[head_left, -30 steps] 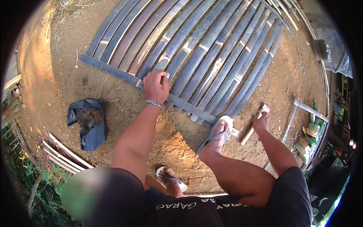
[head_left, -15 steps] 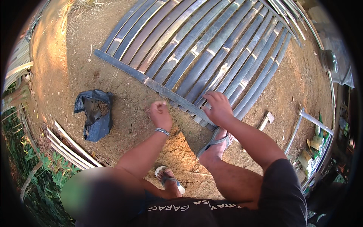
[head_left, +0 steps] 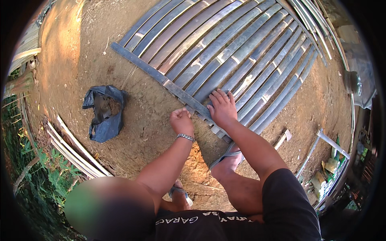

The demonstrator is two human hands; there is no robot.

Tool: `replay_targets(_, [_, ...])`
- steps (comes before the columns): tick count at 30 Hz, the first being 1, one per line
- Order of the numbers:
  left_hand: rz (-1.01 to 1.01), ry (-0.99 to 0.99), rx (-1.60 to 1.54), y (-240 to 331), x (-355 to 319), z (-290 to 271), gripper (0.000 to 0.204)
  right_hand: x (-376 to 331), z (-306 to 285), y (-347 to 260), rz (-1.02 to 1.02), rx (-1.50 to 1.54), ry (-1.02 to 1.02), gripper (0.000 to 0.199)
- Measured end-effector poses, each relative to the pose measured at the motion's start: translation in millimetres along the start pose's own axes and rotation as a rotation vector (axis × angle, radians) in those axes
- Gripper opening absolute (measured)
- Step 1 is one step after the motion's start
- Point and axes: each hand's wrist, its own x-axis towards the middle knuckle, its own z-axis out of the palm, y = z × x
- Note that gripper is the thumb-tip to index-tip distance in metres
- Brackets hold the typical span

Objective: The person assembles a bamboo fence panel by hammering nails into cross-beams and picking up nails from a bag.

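A panel of long bamboo slats (head_left: 209, 60) lies on the bare earth, with narrow gaps between the slats. Along its near end runs a dark bamboo crosspiece (head_left: 146, 69). My right hand (head_left: 223, 109) rests on the slats just past this crosspiece, fingers spread. Beside the crosspiece's near edge, my left hand (head_left: 182, 121) is closed, fingertips pinched together; anything between them is too small or hidden to name. A metal-look bracelet (head_left: 185, 137) circles my left wrist. One of my sandaled feet (head_left: 227, 158) stands close to the panel's near corner.
A dark plastic bag (head_left: 106, 128), its mouth gaping, sits on the ground to the left. Pale poles (head_left: 74, 150) lie nearer, beside green plants (head_left: 50, 180). To the right are a small short-handled tool (head_left: 286, 135) and a frame (head_left: 333, 143) with bottles and cut pieces.
Both hands have shifted toward the panel. My right hand has come down onto the slats, and my left hand has moved right and forward to the crosspiece. The view has tilted slightly.
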Motion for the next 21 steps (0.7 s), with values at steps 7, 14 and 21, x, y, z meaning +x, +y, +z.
replay_targets(7, [0.080,-0.016,0.155,-11,3,-6,0.009,5,-20,-12,0.059,0.099,-0.028,0.054])
replay_targets(14, [0.181,-0.060,0.237,-13,5,-12,0.010,5,-18,-12,0.049,0.040,-0.041,0.056])
replay_targets(21, [0.753,-0.369,0.628,38,14,-18,0.010,1,-21,-4,0.041,0.115,-0.038,0.057])
